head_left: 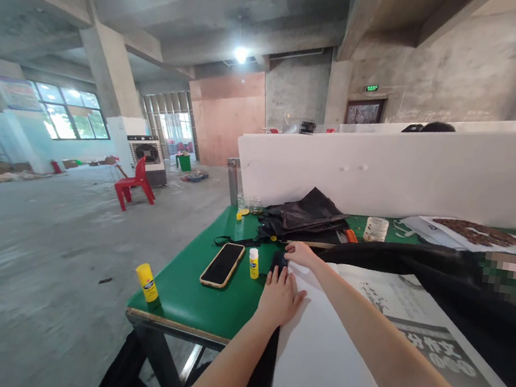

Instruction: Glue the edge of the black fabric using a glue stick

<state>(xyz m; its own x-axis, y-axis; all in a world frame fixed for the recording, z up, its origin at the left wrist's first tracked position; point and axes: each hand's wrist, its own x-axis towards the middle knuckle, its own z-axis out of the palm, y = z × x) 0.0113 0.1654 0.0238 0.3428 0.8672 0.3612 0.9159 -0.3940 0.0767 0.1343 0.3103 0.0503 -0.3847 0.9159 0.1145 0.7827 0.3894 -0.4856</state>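
Observation:
My left hand (278, 299) lies fairly flat, its fingers stretched forward over a narrow black strip (279, 260) along the left edge of a white sheet (317, 348). My right hand (303, 254) is at the sheet's far left corner, its fingers bent and close together; what they pinch is hidden. The white sheet appears to belong to an open spread with a grey printed page (433, 349) to its right. Black material (375, 253) lies under and around the paper. A small glue stick (254, 263) stands just left of my left hand.
A phone (223, 264) lies on the green tabletop (184, 299), and a larger glue stick (148, 282) stands at its left corner. Behind are black folded pieces (303, 213), a clear jar (375, 229) and a white partition (388, 168). A red chair (136, 184) stands farther left.

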